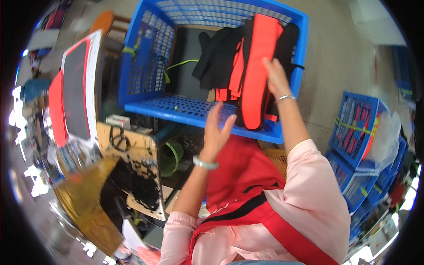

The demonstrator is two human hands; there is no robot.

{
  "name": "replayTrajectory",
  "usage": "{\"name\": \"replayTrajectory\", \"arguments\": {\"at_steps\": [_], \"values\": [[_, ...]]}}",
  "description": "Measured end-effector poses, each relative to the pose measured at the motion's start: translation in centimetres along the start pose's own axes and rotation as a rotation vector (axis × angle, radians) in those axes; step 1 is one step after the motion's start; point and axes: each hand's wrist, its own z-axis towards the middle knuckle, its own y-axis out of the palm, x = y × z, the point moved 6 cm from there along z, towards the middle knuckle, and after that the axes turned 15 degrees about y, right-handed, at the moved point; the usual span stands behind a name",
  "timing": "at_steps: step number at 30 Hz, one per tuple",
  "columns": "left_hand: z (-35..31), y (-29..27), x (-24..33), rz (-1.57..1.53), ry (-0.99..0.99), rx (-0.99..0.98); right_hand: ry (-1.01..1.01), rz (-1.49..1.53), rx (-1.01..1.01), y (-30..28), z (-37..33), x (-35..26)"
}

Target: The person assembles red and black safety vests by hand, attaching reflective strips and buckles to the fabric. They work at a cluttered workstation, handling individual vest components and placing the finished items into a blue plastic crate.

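Note:
A blue plastic crate [176,115] with perforated walls stands in front of me. At its right side lies a long, bright red-orange strip of material [260,57] with a rounded near end, on top of black pieces of similar shape. My right hand [277,79] rests on the strip's right edge, its fingers stretched out and slightly blurred. Black pieces [218,57] and narrower red-orange pieces [237,73] lie beside the strip. My left hand [215,134] is at the crate's near rim, thumb and fingers apart, holding nothing.
On the left are a board with red, black and white layers [79,88] and a black-stained wooden board [132,154]. A green bucket [171,158] sits below the crate. Stacked blue crates [353,128], one with red pieces and clear plastic, stand at right.

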Motion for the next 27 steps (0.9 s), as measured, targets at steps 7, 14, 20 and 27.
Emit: {"name": "replayTrajectory", "arguments": {"at_steps": [7,14,20,27], "values": [[13.9,9.1,-3.5,-0.689,-0.382,-0.169,-0.041,-0.31,0.127,1.2,0.5,-2.0],[17.4,11.4,-13.8,-0.687,-0.505,-0.017,-0.448,-1.078,0.598,-9.5,1.6,-1.5],[19.9,17.9,-25.9,-0.709,-0.593,-0.081,-0.327,-1.109,0.545,-9.8,2.8,-1.1],[22.0,28.5,-36.4,-0.185,-0.48,-0.232,-0.378,-1.062,0.585,-8.7,6.6,4.5]]}}
